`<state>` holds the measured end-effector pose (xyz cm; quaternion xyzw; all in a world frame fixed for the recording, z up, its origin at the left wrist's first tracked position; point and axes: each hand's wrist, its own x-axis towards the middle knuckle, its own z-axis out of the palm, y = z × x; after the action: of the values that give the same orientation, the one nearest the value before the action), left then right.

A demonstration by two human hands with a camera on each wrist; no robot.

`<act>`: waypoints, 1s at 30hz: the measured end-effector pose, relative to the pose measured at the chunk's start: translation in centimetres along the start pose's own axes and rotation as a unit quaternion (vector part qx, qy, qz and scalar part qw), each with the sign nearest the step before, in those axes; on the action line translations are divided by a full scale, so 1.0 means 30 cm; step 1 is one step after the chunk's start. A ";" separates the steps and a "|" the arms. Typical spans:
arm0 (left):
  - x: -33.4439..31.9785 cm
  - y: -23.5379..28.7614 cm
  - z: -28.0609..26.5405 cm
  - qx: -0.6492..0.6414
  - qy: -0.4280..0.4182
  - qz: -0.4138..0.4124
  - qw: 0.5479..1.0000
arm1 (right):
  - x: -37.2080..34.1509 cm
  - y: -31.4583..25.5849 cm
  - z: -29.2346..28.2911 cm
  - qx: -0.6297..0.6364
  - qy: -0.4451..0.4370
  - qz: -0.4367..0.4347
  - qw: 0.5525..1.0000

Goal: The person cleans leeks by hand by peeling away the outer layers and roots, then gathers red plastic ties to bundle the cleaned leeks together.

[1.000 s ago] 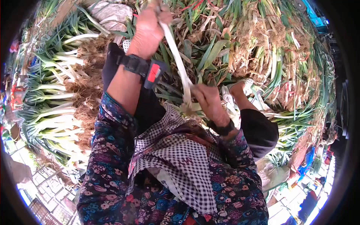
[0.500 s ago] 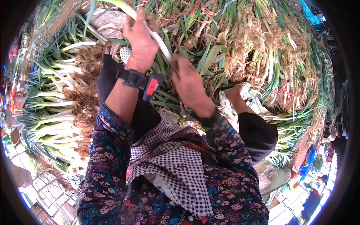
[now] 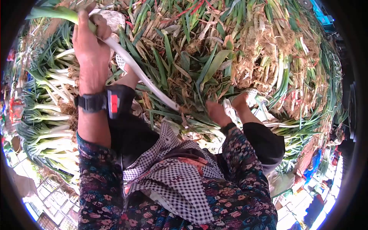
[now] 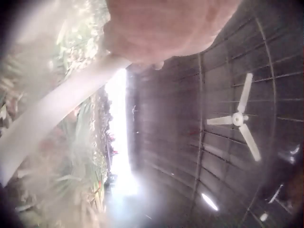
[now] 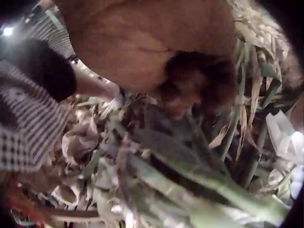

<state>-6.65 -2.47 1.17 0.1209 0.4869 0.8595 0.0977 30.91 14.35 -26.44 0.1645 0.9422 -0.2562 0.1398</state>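
In the head view my left hand [image 3: 90, 53] grips a long leek [image 3: 142, 74] around its upper part. Its green leaves stick out to the left, and its white stem slants down to the right. The same white stem [image 4: 57, 102] runs below the left hand [image 4: 166, 28] in the left wrist view. My right hand [image 3: 217, 113] is apart from the leek, low over loose leaves near a foot. Its fingers [image 5: 185, 90] curl under in shadow in the right wrist view; I cannot tell whether they hold anything.
Rows of leeks [image 3: 48, 126] with roots lie on the left. A large heap of rooted stalks [image 3: 260, 57] fills the right, and stripped leaves [image 3: 180, 65] cover the ground between. A pale sack [image 3: 111, 21] lies at the upper left, partly behind the left hand.
Both hands were on the leek before. The left hand has carried it left, and the right hand has come off its lower end and moved down and right.
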 end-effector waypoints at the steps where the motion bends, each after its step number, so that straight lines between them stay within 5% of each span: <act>1: -0.016 -0.033 0.004 0.001 -0.010 -0.040 0.999 | 0.091 0.010 -0.044 0.053 0.073 -0.023 0.996; 2: -0.035 -0.066 0.011 0.001 -0.019 -0.077 0.997 | 0.208 0.003 -0.112 0.104 0.146 -0.048 0.983; 6: -0.107 -0.119 0.019 -0.051 0.012 -0.286 0.957 | 0.652 0.018 -0.324 0.440 0.265 0.098 0.853; 9: -0.132 -0.129 0.022 -0.037 0.031 -0.295 0.954 | 0.994 0.199 -0.242 0.399 0.356 0.227 0.814; 10: -0.130 -0.122 0.026 -0.006 0.054 -0.333 0.941 | 1.032 0.184 -0.285 0.399 0.356 0.222 0.816; 12: -0.114 -0.110 0.040 0.025 0.079 -0.361 0.929 | 1.088 0.102 -0.406 0.433 0.317 0.368 0.760; 13: -0.112 -0.104 0.054 0.016 0.087 -0.382 0.920 | 1.125 0.122 -0.435 0.551 0.285 0.358 0.698; 16: -0.109 -0.107 0.077 0.009 0.096 -0.396 0.913 | 1.143 0.149 -0.523 0.606 0.234 0.267 0.712; 17: -0.108 -0.106 0.083 0.028 0.074 -0.387 0.919 | 1.125 0.112 -0.545 0.563 0.290 0.285 0.720; 19: -0.115 -0.105 0.091 0.044 0.047 -0.377 0.924 | 0.998 0.007 -0.594 0.762 0.214 0.116 0.600; 21: -0.122 -0.121 0.080 0.089 0.005 -0.361 0.928 | 0.771 -0.165 -0.621 0.797 0.163 0.149 0.562; 22: -0.130 -0.158 0.055 0.051 -0.031 -0.340 0.938 | 0.685 -0.131 -0.485 0.859 0.145 0.053 0.489; 23: -0.131 -0.159 0.051 0.062 -0.050 -0.350 0.933 | 0.559 -0.206 -0.487 0.826 0.113 0.125 0.537; 24: -0.135 -0.158 0.052 0.073 -0.069 -0.360 0.927 | 0.428 -0.326 -0.512 0.857 0.107 0.061 0.500; 26: -0.158 -0.196 0.073 0.117 -0.037 -0.351 0.928 | 0.186 -0.427 -0.505 0.886 0.057 0.076 0.455; 30: -0.197 -0.295 0.087 0.065 -0.066 -0.428 0.899 | -0.177 -0.546 -0.546 0.835 0.012 0.053 0.548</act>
<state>0.21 2.45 -5.83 -0.0363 0.5392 0.6910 0.4801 26.54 8.41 -3.85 0.2600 0.2955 -0.9174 -0.0585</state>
